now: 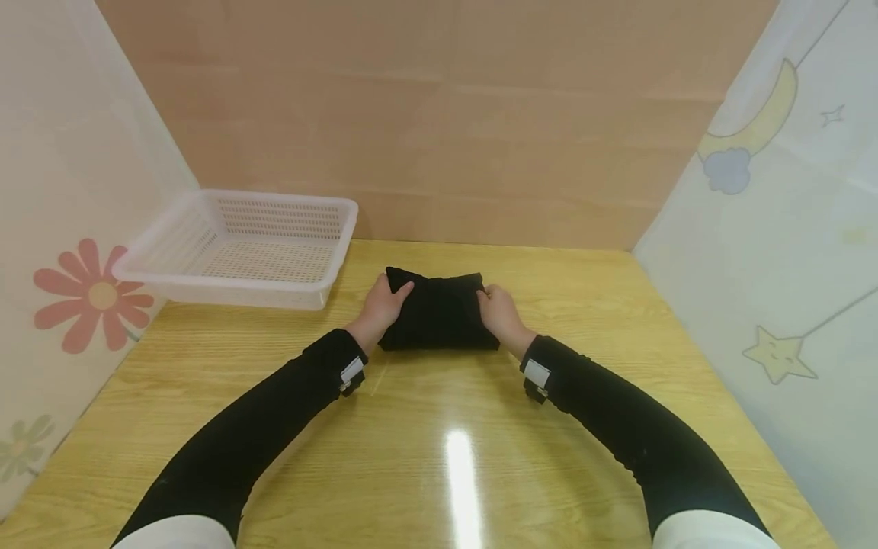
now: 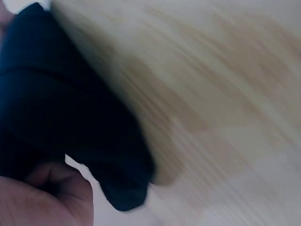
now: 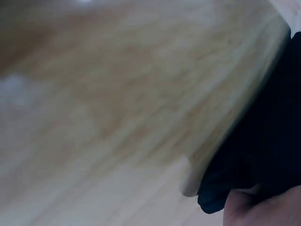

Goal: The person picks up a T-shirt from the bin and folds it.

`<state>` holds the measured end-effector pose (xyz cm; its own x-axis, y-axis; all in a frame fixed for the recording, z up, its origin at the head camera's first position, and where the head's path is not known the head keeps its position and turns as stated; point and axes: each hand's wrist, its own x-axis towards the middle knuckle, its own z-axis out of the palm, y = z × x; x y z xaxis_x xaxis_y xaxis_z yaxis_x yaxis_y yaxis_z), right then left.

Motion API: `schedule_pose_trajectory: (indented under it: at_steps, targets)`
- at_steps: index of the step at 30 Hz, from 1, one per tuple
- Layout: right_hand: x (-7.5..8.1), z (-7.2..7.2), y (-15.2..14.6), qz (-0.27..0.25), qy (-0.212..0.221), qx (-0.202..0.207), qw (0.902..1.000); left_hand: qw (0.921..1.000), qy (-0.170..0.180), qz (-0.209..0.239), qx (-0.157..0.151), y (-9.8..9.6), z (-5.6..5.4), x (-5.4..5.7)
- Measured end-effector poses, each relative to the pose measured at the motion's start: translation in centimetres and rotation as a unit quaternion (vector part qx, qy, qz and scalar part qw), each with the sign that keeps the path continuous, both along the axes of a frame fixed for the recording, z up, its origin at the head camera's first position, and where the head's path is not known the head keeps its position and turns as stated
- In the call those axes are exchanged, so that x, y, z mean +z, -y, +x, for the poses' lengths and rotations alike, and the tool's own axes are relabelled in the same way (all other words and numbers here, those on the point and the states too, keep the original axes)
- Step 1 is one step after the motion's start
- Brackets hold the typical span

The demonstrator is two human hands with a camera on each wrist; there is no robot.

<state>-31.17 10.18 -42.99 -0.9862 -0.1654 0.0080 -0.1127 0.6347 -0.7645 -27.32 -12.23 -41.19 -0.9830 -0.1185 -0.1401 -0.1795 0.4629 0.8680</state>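
Observation:
A folded black cloth (image 1: 442,316) is stretched between both hands over the middle of the table. My left hand (image 1: 380,309) grips its left end, with the thumb lying over the front. At the opposite end my right hand (image 1: 502,314) holds the cloth the same way, thumb in front and the other fingers behind it. The cloth's top edge sags slightly in the middle. In the left wrist view the dark cloth (image 2: 70,108) fills the left side, beside the curled fingers. The right wrist view shows the cloth (image 3: 263,141) at the right edge, above the hand's knuckles.
A white plastic basket (image 1: 322,293) with slotted walls stands at the back left of the wooden table (image 1: 583,473). Brown paper (image 1: 439,114) covers the back wall. Patterned white panels (image 1: 775,267) border the sides.

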Motion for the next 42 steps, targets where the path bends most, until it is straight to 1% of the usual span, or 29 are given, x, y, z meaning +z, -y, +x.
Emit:
schedule_pose_trajectory:
  at_steps: [3,6,9,11,12,13,14,15,16,17,18,19,20,21,22,23,24,25,26,28,29,31,32,34,36,38,39,41,42]
  targets:
    - [-0.2,-0.4,-0.1,0.046,0.004,0.011,0.9989,0.9973,-0.003,-0.070,-0.025,0.7,-0.5,-0.6]
    - [-0.3,-0.5,-0.1,0.082,0.013,0.024,0.9962,0.9903,-0.002,-0.130,-0.048,1.3,-0.8,-1.0]
    - [-0.5,-0.4,0.0,0.111,0.027,0.035,0.9929,0.9849,0.011,-0.159,-0.068,1.6,-0.8,-1.2]
    - [-0.6,-0.4,0.0,0.129,0.025,0.044,0.9903,0.9828,0.022,-0.166,-0.078,1.7,-0.8,-1.3]
    - [-1.1,-0.5,-0.2,0.144,0.009,0.058,0.9878,0.9821,0.027,-0.167,-0.083,1.7,-0.9,-1.4]
    - [-3.0,-1.6,-0.6,0.155,-0.027,0.079,0.9844,0.9818,0.032,-0.166,-0.087,1.7,-0.9,-1.4]
    - [-4.5,-2.8,-1.0,0.174,-0.041,0.096,0.9792,0.9809,0.035,-0.169,-0.090,1.8,-0.9,-1.5]
    - [-6.7,-4.3,-1.6,0.187,-0.081,0.120,0.9717,0.9803,0.038,-0.170,-0.093,1.8,-0.9,-1.5]
    - [-9.0,-6.0,-2.2,0.205,-0.126,0.141,0.9603,0.9802,0.040,-0.170,-0.094,1.8,-1.0,-1.6]
    - [-9.8,-6.3,-2.5,0.225,-0.155,0.157,0.9488,0.9805,0.042,-0.168,-0.093,1.9,-1.0,-1.7]
    - [-11.1,-7.3,-2.8,0.245,-0.174,0.170,0.9384,0.9809,0.043,-0.165,-0.094,1.9,-1.1,-1.7]
    - [-12.5,-8.4,-3.2,0.273,-0.218,0.190,0.9175,0.9812,0.046,-0.163,-0.093,2.0,-1.1,-1.7]
    - [-11.4,-7.7,-3.0,0.287,-0.195,0.193,0.9177,0.9812,0.047,-0.163,-0.092,2.0,-1.2,-1.7]
    - [-10.5,-7.1,-2.8,0.298,-0.203,0.193,0.9124,0.9822,0.049,-0.159,-0.088,2.0,-1.2,-1.6]
    - [-8.6,-5.7,-2.4,0.308,-0.189,0.188,0.9131,0.9832,0.053,-0.153,-0.083,2.1,-1.2,-1.5]
    - [-6.3,-4.1,-2.0,0.314,-0.166,0.181,0.9173,0.9840,0.057,-0.149,-0.080,2.2,-1.2,-1.5]
    - [-5.6,-3.8,-1.9,0.319,-0.157,0.170,0.9192,0.9838,0.060,-0.150,-0.078,2.4,-1.1,-1.4]
    - [-4.0,-2.7,-1.7,0.320,-0.156,0.156,0.9216,0.9831,0.061,-0.155,-0.077,2.6,-1.0,-1.2]
    - [-2.0,-1.4,-1.4,0.311,-0.124,0.126,0.9337,0.9816,0.058,-0.165,-0.078,2.7,-0.8,-1.0]
    - [0.0,-0.2,-1.4,0.315,-0.133,0.091,0.9354,0.9758,0.042,-0.197,-0.086,2.8,-0.2,-0.4]
    - [0.7,0.1,-1.5,0.312,-0.137,0.073,0.9373,0.9704,0.025,-0.221,-0.094,2.7,0.3,-0.1]
    - [1.6,0.5,-1.5,0.311,-0.157,0.059,0.9355,0.9521,-0.024,-0.284,-0.110,2.3,1.2,0.6]
    - [1.8,0.6,-1.6,0.317,-0.174,0.066,0.9301,0.9399,-0.051,-0.316,-0.118,1.9,1.6,0.9]
    - [2.1,0.8,-1.5,0.332,-0.185,0.096,0.9199,0.9149,-0.094,-0.367,-0.140,1.2,2.3,1.1]
    - [1.8,1.0,-1.3,0.353,-0.180,0.146,0.9066,0.8834,-0.122,-0.419,-0.171,0.7,2.6,0.9]
    - [1.0,1.2,-1.1,0.375,-0.154,0.194,0.8933,0.8616,-0.116,-0.449,-0.206,0.3,2.7,0.4]
    - [0.6,1.4,-0.9,0.377,-0.133,0.211,0.8921,0.8547,-0.102,-0.458,-0.222,0.2,2.8,0.1]
    - [-0.1,1.7,-0.7,0.378,-0.091,0.235,0.8909,0.8439,-0.072,-0.470,-0.249,0.2,2.8,-0.5]
    - [-0.5,1.8,-0.6,0.381,-0.075,0.240,0.8899,0.8422,-0.057,-0.471,-0.257,0.2,2.8,-0.7]
